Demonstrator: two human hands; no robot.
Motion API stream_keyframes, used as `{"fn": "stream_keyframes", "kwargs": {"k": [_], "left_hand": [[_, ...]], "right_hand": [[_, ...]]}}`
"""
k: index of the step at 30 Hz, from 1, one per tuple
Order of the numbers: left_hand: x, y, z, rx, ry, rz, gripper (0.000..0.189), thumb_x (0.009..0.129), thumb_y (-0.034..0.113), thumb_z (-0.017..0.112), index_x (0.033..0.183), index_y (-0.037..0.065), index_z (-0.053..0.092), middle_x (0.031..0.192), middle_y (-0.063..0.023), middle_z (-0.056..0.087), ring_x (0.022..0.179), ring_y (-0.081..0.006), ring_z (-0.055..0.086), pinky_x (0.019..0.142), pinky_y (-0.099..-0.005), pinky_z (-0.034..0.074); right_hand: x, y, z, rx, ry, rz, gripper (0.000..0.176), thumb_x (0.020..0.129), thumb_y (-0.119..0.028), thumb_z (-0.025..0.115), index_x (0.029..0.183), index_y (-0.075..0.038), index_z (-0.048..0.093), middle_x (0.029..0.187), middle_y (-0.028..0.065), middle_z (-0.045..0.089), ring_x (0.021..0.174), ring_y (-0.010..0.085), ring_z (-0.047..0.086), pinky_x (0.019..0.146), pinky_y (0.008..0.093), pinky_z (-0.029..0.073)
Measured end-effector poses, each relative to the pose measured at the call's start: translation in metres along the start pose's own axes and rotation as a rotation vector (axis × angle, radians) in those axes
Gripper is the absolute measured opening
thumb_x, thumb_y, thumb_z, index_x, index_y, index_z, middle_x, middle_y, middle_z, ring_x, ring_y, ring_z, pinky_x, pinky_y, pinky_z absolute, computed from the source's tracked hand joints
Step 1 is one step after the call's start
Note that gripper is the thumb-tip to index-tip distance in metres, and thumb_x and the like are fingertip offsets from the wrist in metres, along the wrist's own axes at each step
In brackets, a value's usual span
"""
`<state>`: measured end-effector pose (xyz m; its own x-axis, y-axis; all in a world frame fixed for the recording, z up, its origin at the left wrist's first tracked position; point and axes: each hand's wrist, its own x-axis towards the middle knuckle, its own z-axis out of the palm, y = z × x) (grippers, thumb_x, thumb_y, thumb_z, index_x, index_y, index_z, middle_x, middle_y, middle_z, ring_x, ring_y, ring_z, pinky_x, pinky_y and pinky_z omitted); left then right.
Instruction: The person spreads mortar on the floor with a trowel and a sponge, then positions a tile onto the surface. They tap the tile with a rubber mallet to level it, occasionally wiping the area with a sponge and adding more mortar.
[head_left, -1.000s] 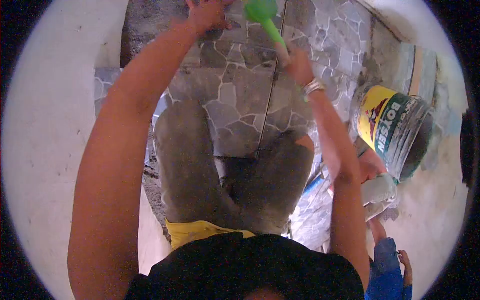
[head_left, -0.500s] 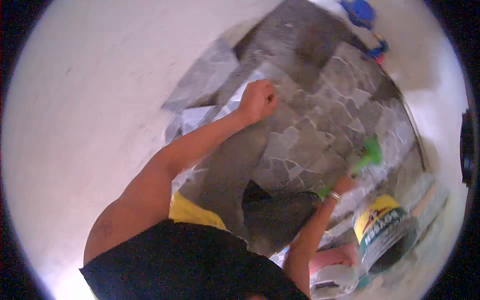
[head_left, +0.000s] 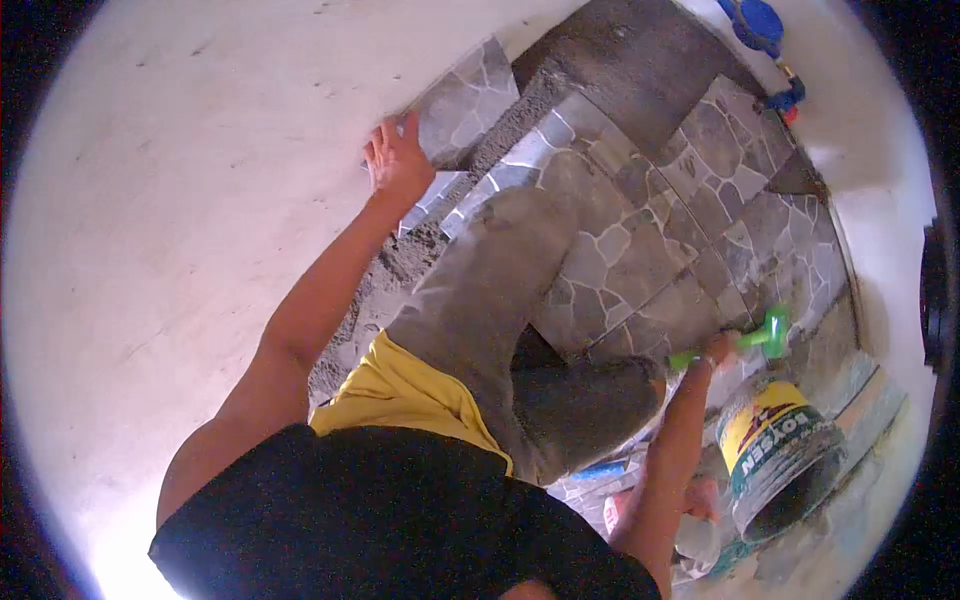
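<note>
My left hand [head_left: 400,165] has its fingers spread at the near corner of a grey stone-patterned tile [head_left: 465,110] beside the pale wall. Below that hand, a small tile piece [head_left: 435,200] shows in part. My right hand [head_left: 722,350] is closed around the handle of a green mallet [head_left: 776,332], whose head is over the tiled floor at the right. More stone-patterned tiles [head_left: 625,240] lie between my hands, partly hidden by my bent leg.
Grey mortar [head_left: 395,260] shows along the wall, with dark bare floor [head_left: 620,50] at the far end. A mortar-smeared Boysen bucket [head_left: 770,450] lies tipped at lower right. A blue round fixture [head_left: 757,25] is on the far right wall.
My left hand has moved left from above the middle tiles to the wall-side tile, and its fingers have spread. The mallet stays in my right hand. The view has shifted slightly.
</note>
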<state>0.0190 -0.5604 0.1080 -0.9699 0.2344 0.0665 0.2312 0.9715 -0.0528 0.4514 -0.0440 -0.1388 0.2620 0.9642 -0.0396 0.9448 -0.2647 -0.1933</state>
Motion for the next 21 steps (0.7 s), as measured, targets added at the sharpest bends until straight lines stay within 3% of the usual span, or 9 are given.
{"fn": "stream_keyframes", "kwargs": {"k": [2,5,8,11,14,15,17,20,21], "left_hand": [[0.003,0.001,-0.004,-0.024,-0.02,-0.003,0.06,0.075,0.009,0.057,0.134,0.012,0.045,0.123,-0.0197,0.043,0.118,-0.0376,0.042,0.097,-0.0524,0.034],[0.015,-0.001,-0.008,-0.02,-0.038,0.002,0.058,0.075,0.01,0.059,0.132,0.013,0.046,0.121,-0.0188,0.045,0.119,-0.0353,0.042,0.097,-0.051,0.035],[0.026,-0.006,-0.006,-0.015,-0.091,0.043,0.056,0.077,0.012,0.06,0.13,0.014,0.045,0.121,-0.0183,0.045,0.118,-0.0349,0.044,0.095,-0.0501,0.039],[0.029,-0.01,0.018,-0.112,-0.161,-0.003,0.05,0.079,0.014,0.061,0.127,0.015,0.047,0.118,-0.0198,0.051,0.111,-0.0384,0.052,0.089,-0.0523,0.044],[0.033,-0.007,0.012,-0.17,-0.252,-0.06,0.042,0.081,0.015,0.06,0.122,0.014,0.051,0.111,-0.0213,0.059,0.099,-0.0431,0.059,0.083,-0.0546,0.047],[0.035,-0.003,0.007,-0.175,-0.287,-0.068,0.039,0.082,0.015,0.059,0.12,0.014,0.052,0.108,-0.0217,0.062,0.095,-0.0447,0.061,0.082,-0.0552,0.048],[0.046,-0.013,0.015,-0.243,-0.196,0.023,0.038,0.081,0.015,0.061,0.118,0.014,0.053,0.101,-0.0217,0.065,0.092,-0.0439,0.062,0.081,-0.0533,0.049],[0.057,-0.015,-0.007,-0.276,-0.081,0.163,0.039,0.079,0.015,0.063,0.117,0.014,0.053,0.096,-0.0219,0.066,0.091,-0.0428,0.063,0.08,-0.0511,0.05],[0.056,-0.013,-0.026,-0.268,-0.051,0.208,0.041,0.079,0.015,0.064,0.117,0.014,0.053,0.096,-0.022,0.065,0.091,-0.0424,0.063,0.079,-0.0504,0.05]], "right_hand": [[0.003,0.001,0.007,-0.059,-0.029,-0.049,0.049,0.086,-0.037,0.053,0.109,0.006,0.058,0.097,0.0192,0.065,0.085,0.0333,0.066,0.068,0.0484,0.054],[0.041,0.048,0.067,-0.927,0.011,-0.755,0.04,0.088,-0.037,0.054,0.111,-0.005,0.058,0.08,0.0115,0.067,0.063,0.0296,0.066,0.051,0.0475,0.054],[0.008,0.007,0.021,-0.498,0.029,-0.367,0.053,0.082,-0.042,0.057,0.107,0.004,0.048,0.085,0.0159,0.063,0.075,0.0334,0.065,0.06,0.0472,0.054],[-0.011,-0.009,0.007,-0.098,0.206,-0.127,0.058,0.08,-0.045,0.058,0.103,0.007,0.048,0.085,0.0164,0.061,0.074,0.0319,0.064,0.058,0.0457,0.054],[-0.014,-0.016,0.003,-0.141,0.12,-0.042,0.059,0.084,-0.051,0.056,0.111,0.001,0.049,0.102,0.019,0.059,0.091,0.0348,0.062,0.074,0.0454,0.053],[-0.015,-0.015,0.002,-0.154,0.167,-0.085,0.059,0.083,-0.05,0.057,0.109,0.002,0.049,0.1,0.0182,0.059,0.088,0.0343,0.063,0.073,0.046,0.053],[-0.018,-0.013,0.002,-0.183,0.266,-0.16,0.058,0.082,-0.049,0.057,0.104,0.004,0.047,0.097,0.0168,0.06,0.083,0.0334,0.064,0.07,0.0472,0.053],[-0.057,-0.048,-0.068,-0.084,0.043,-0.065,0.055,0.083,-0.049,0.056,0.103,0.001,0.048,0.096,0.0157,0.06,0.088,0.0329,0.063,0.075,0.0462,0.051],[-0.051,-0.038,-0.055,-0.161,0.057,-0.121,0.055,0.083,-0.05,0.057,0.103,0.001,0.048,0.097,0.0156,0.06,0.088,0.0328,0.063,0.076,0.0456,0.051]]}}
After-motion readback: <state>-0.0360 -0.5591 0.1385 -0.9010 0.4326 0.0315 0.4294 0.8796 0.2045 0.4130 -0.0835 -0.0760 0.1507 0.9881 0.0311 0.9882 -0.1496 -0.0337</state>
